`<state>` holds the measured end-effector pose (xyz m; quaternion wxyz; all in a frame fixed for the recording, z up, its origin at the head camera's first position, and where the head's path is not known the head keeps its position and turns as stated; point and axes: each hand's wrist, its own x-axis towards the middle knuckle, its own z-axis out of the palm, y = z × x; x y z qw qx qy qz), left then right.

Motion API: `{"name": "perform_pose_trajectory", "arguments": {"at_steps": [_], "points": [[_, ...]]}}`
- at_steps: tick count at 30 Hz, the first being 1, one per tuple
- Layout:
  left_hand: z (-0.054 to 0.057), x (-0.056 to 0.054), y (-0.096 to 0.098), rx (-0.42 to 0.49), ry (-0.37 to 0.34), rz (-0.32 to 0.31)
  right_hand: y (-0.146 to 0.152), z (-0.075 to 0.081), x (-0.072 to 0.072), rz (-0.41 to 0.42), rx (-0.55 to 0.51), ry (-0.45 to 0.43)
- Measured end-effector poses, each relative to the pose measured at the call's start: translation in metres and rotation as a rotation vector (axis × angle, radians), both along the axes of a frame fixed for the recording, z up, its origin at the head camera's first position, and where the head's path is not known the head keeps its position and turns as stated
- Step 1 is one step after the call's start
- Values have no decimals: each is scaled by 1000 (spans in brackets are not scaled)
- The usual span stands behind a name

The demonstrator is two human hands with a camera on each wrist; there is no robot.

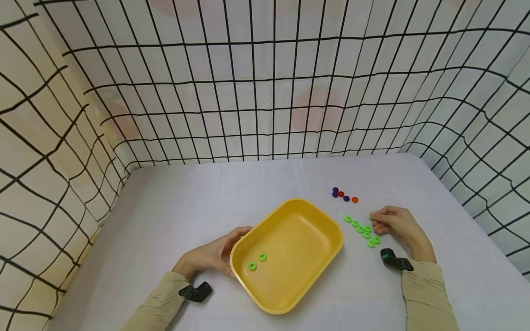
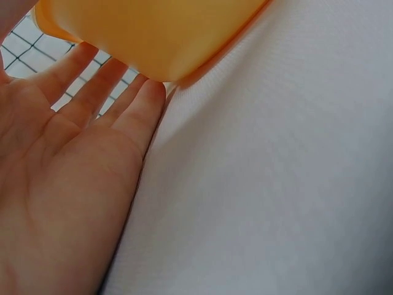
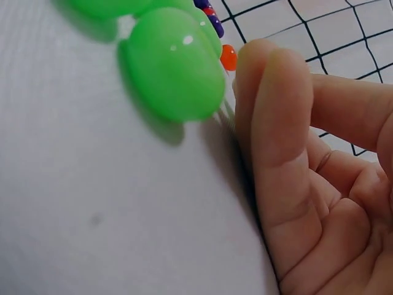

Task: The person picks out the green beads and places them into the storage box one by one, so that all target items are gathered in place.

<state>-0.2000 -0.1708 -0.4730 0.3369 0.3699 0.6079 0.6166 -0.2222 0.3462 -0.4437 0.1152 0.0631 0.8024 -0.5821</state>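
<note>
While a black wire mesh [image 1: 274,79] walls off the back and both sides, a white-covered table [image 1: 186,202] stretches between. On it, nearer the front and just left of the green rings, a yellow tray [image 1: 296,257] sits at a slant. Two tan sleeves [image 1: 426,294] reach in from the near edge. The left hand [image 1: 209,255] is spread open around the tray's left end, straight fingers touching its outer wall. The right hand [image 1: 397,225] is curled beyond the tray's right side, thumb and forefinger pinched on a green ring, of which only a sliver shows at the tips. Each wrist wears a small black device [image 1: 198,292]. Seven green rings [image 1: 358,230] lie on the cloth between tray and right hand, some touching; two more [image 1: 265,257] rest inside the tray, towards its left end. Beyond them are five little beads [image 1: 346,198], purple, red and orange.
</note>
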Motion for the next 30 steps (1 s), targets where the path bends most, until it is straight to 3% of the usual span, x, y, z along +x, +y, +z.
{"name": "perform_pose_trajectory", "arguments": {"at_steps": [9,18,24,30], "points": [[-2,0,0,11,-5,-9,-5,1,-1,-58,-58,-43],[-3,2,-1,9,-15,-15,-23,11,-1,-113,101,-21],[0,2,-4,-9,-8,-12,-55,35,1,-113,168,75],[-1,-1,0,6,2,-24,-107,70,10,-41,163,224]]}}
